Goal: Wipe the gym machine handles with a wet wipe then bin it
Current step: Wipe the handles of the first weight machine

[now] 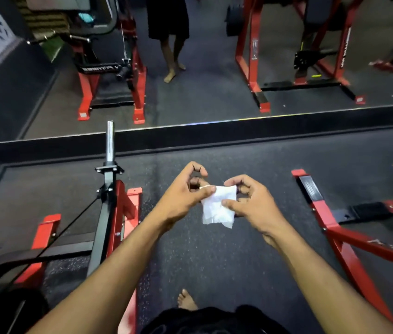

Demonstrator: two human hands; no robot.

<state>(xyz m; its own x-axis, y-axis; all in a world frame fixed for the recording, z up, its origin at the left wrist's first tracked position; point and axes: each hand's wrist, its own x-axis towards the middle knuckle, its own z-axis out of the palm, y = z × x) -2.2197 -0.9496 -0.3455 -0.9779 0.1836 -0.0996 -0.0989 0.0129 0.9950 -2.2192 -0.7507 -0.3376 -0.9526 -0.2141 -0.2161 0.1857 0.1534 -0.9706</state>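
A white wet wipe (pixel 217 208), folded and crumpled, hangs in front of me at chest height between both hands. My left hand (pixel 183 194) pinches its upper left corner with thumb and forefinger. My right hand (pixel 250 201) pinches its right edge with thumb and fingers. A red and black gym machine (pixel 108 213) stands at my left, with a chrome peg (pixel 110 143) pointing up from its black post. No handle grip or bin shows in this view.
A second red machine frame (pixel 335 227) lies at my right. A wall mirror (pixel 214 56) ahead reflects both machines and my legs. Dark rubber flooring (pixel 214 261) runs between the machines. My bare foot (pixel 187 301) shows below.
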